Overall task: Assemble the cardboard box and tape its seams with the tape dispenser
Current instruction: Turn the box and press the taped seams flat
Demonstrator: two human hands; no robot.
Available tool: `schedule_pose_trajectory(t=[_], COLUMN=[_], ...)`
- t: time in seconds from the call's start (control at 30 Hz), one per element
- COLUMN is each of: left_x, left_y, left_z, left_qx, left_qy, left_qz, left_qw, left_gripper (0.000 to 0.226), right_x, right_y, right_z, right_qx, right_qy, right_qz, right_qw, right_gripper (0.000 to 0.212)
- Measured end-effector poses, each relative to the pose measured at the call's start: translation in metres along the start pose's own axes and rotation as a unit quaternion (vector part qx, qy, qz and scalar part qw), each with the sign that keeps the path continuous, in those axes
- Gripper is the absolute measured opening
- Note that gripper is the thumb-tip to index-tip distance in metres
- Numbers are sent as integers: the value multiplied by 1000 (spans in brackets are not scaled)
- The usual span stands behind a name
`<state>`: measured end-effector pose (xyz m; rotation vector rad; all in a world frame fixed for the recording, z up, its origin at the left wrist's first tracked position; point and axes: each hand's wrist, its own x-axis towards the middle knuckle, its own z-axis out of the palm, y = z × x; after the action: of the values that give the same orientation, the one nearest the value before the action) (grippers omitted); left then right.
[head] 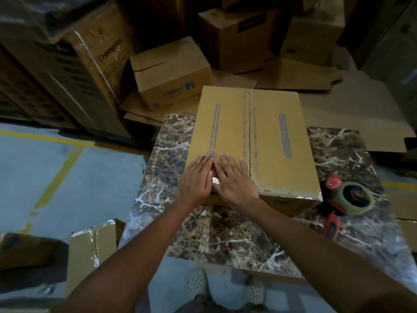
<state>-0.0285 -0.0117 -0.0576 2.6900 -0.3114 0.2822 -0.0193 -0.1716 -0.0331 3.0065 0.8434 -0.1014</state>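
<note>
A closed brown cardboard box (270,141) with blue print lies on a dark marble-patterned table (214,231). Clear tape runs along its centre seam and shines on its near edge. My left hand (197,177) and my right hand (232,179) lie flat, side by side, on the box's near left top, fingers together and pointing away from me. Neither hand holds anything. A red tape dispenser (347,197) with a green-rimmed roll rests on the table just right of the box, apart from both hands.
Stacked cardboard boxes (171,71) and flattened sheets crowd the floor beyond and left of the table. A taped box (92,247) stands on the floor at my near left. Yellow lines cross the grey floor (52,177). My feet show below the table edge.
</note>
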Motion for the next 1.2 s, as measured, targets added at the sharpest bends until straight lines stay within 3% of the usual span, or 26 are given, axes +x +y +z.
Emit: schedule_pose_trajectory(t=[0.1,0.3,0.47,0.63,0.83,1.07,1.2], left_x=[0,6,28,45,57,60,66], left_y=[-11,-4,27,47,26,35,50], left_z=[0,-8,-7,12,8,3,13], left_qx=[53,88,38,86,102,84,56], left_qy=[-35,-64,-54,-84,-106,-118,-121], left_qz=[22,-15,-42,-27,-13,-17,37], left_qw=[998,994,997,992,989,989,990], left_gripper=[57,60,58,61,69,66,57], right_x=[-7,-38,-22,-6,-34,-32,-10], right_y=[20,66,50,33,93,81,48], right_z=[0,3,-12,0,1,-3,-3], right_qx=[-34,33,120,89,63,114,92], right_qy=[-17,-30,39,12,-36,51,73], right_qz=[7,118,243,222,281,346,292], right_qw=[999,992,962,971,957,930,949], right_gripper=[73,77,70,63,77,71,60])
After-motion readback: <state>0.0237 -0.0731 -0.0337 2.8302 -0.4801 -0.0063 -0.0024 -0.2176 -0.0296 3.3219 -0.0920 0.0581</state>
